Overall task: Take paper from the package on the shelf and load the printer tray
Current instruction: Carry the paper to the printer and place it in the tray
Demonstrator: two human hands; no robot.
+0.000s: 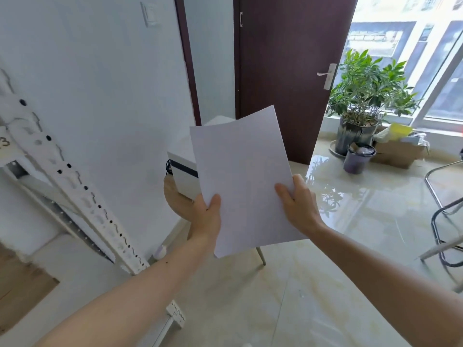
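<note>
A thin stack of white paper (241,179) is held up in front of me, tilted slightly to the right. My left hand (206,217) grips its lower left edge, thumb on top. My right hand (298,204) grips its right edge. Behind the paper sits a white printer (183,171) with a dark stripe, on a small round wooden table (175,199). The paper hides most of the printer, and its tray is not visible. The paper package is out of view.
A white perforated shelf upright (82,194) leans along the left wall. A dark brown door (288,71) stands open behind the printer. A potted plant (363,96), a small bin (357,157) and a cardboard box (398,151) stand by the window. A metal chair frame (446,214) is at right.
</note>
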